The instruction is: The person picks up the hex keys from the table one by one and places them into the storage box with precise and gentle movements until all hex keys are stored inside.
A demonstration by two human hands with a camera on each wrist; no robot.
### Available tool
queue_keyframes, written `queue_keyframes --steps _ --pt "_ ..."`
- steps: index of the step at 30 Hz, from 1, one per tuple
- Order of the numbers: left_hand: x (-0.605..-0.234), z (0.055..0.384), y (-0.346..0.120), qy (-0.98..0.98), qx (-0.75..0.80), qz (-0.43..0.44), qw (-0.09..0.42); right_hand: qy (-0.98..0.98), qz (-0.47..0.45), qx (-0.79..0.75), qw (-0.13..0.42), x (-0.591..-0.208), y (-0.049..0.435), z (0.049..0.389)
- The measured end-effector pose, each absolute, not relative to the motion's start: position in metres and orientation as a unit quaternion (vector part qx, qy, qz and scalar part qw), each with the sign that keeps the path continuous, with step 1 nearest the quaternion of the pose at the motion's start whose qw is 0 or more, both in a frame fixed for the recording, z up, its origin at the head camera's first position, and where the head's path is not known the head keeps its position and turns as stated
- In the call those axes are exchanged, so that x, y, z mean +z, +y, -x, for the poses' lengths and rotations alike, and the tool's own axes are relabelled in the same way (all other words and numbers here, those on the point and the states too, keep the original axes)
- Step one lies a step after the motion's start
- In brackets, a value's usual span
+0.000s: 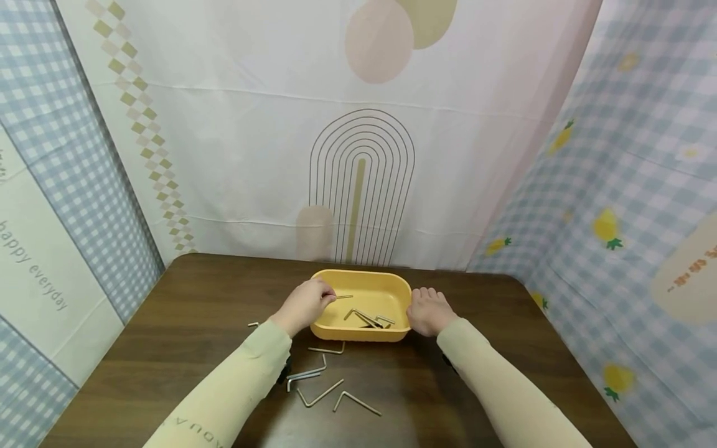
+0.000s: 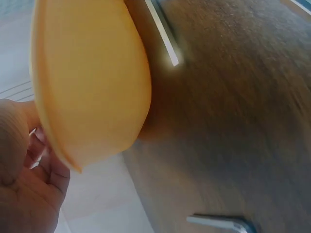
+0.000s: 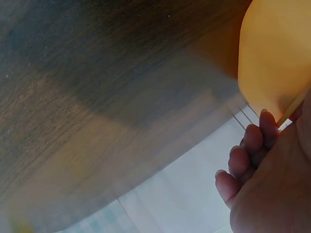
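A shallow yellow plastic bin [image 1: 361, 335] stands on the table, several hex keys [image 1: 358, 314] lying inside toward its right. My left hand [image 1: 308, 302] is over the bin's left rim and pinches a hex key [image 1: 345, 297], its thin shaft pointing right above the bin floor. In the left wrist view, the bin's outer wall [image 2: 92, 82] covers part of that hand and the held key. At the bin's right end, my right hand [image 1: 430, 311] holds the rim; in the right wrist view its fingers [image 3: 252, 138] are bent outside the wall and the thumb is hidden.
More L-shaped hex keys [image 1: 320, 398] lie on the dark wooden table [image 1: 213, 298] in front of the bin, one bluish [image 1: 305, 375]. A key end [image 1: 253, 324] shows left of the left forearm. Patterned cloth [image 1: 252, 155] hangs behind the table and at both sides.
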State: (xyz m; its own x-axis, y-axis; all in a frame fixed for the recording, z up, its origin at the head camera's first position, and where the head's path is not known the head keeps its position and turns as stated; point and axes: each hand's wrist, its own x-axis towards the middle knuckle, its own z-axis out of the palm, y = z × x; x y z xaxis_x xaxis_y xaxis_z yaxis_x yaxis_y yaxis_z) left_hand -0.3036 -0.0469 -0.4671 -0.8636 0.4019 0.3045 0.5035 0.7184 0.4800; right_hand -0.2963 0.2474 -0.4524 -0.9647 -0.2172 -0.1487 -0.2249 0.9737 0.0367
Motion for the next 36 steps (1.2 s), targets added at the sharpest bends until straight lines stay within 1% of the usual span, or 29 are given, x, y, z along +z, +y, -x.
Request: queue_keyframes --steps 9,18,22,29,36 --pt "-0.472 0.304 -0.041 -0.932 -0.23 0.273 0.06 0.991 0.11 0.021 0.068 -0.456 0.246 0.298" --pt "-0.473 0.303 -0.043 -0.932 -0.222 0.282 0.06 0.991 0.115 0.026 0.056 -0.463 0.246 0.302" --pt "-0.473 0.302 -0.043 -0.929 -0.216 0.292 0.068 0.991 0.118 0.021 0.051 -0.465 0.247 0.303" --pt "-0.476 0.301 -0.046 -0.92 -0.24 0.297 0.092 0.991 0.109 0.024 0.069 -0.461 0.245 0.302" --pt "-0.465 0.295 -0.068 -0.914 -0.3 0.26 0.085 0.991 0.096 0.024 0.086 -0.455 0.246 0.3"
